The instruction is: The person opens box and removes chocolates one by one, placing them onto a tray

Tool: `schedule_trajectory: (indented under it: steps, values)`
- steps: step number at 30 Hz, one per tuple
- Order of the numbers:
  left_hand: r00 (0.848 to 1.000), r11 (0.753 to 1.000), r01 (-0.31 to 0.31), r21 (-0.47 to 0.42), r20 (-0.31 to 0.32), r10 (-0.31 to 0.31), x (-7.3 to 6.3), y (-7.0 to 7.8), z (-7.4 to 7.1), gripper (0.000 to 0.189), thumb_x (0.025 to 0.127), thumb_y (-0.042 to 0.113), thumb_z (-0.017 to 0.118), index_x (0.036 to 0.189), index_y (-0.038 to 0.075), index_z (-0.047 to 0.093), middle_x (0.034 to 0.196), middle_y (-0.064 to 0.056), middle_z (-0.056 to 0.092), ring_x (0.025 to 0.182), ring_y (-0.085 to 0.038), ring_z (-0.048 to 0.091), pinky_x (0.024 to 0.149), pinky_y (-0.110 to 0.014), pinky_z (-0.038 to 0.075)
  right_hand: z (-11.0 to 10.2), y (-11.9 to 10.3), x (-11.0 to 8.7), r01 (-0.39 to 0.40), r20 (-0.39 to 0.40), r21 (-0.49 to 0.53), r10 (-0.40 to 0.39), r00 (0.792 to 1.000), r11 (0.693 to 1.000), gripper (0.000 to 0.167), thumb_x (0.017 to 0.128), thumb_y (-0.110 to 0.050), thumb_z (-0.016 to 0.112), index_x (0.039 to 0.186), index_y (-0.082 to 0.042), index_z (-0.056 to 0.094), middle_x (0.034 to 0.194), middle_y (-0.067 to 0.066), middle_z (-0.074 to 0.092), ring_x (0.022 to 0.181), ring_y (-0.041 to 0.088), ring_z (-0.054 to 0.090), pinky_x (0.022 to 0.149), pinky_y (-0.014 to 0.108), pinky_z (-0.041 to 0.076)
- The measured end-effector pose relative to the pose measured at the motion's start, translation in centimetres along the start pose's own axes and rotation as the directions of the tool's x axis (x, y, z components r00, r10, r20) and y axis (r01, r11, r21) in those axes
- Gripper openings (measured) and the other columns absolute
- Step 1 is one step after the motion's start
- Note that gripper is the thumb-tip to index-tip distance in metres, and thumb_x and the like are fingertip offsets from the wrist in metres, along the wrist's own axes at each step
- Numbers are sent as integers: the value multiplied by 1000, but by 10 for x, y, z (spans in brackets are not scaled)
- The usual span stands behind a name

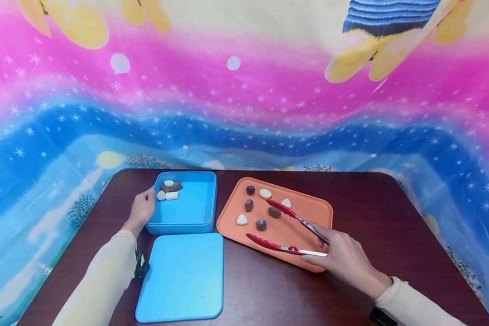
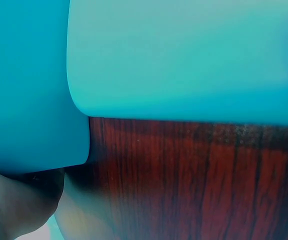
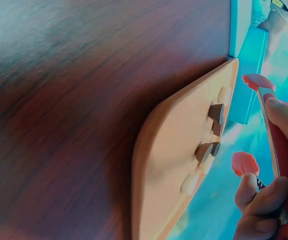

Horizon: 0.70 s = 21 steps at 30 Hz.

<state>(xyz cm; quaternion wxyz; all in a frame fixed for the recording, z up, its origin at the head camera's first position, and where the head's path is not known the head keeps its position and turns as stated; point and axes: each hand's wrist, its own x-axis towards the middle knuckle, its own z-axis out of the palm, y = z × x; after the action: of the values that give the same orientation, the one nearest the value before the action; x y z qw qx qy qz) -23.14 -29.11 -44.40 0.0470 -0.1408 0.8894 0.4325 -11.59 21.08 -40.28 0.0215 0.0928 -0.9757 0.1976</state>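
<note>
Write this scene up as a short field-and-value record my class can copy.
Left hand: holds blue box at its left side
Right hand: holds red-tipped tongs, arms apart, over orange tray
Tray pieces: dark and white
Box pieces: brown and white
Blue lid: flat on table

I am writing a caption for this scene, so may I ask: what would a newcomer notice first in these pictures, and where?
Probably the pink-and-blue snowflake backdrop behind the table. Next, the red-tipped tongs, held spread by the right hand over the orange tray with dark and white pieces. Left of the tray, the left hand holds the blue box, with a blue lid before it.
</note>
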Motion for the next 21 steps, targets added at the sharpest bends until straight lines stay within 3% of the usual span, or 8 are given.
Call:
schedule_trajectory:
  steps: [13,21]
  values:
    - [1000,1000,5,1,2,-5,0,-2,1,58,112,37,15,161,6,17,167,-22,19,155,-46,16,124,-64,19,1,-20,12,-14,35,67,12,999,998,80,72,-55,86,139,-19,61,73,-4,55,53,8,34,46,24,25]
    - [1000,1000,5,13,-6,-5,3,-4,2,59,111,39,14,161,7,18,167,-23,20,154,-46,17,124,-63,19,6,-34,29,60,20,106,-62,998,993,84,75,-59,83,147,-25,55,75,-3,57,52,6,33,46,24,24]
